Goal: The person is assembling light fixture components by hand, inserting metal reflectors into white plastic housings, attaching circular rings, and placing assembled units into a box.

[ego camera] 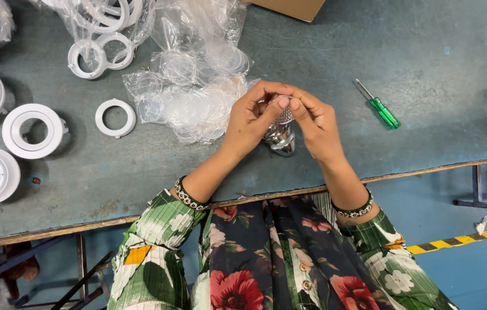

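My left hand [250, 120] and my right hand [315, 123] meet over the grey-green worktable [427, 69], both closed on a shiny chrome reflector cup [279, 135] with a faceted inside. Its narrow end points toward me, and my fingertips pinch its upper rim. Most of the cup is hidden behind my fingers. A heap of clear plastic bags with round clear discs [197, 86] lies just left of my left hand.
A green-handled screwdriver [378, 106] lies to the right. White plastic ring housings [31, 129] stand at the left, with a loose white ring [116, 117] and bagged rings [99, 34] at the back. A cardboard box corner [289, 7] sits at the top. The table's front edge [427, 169] runs close to my body.
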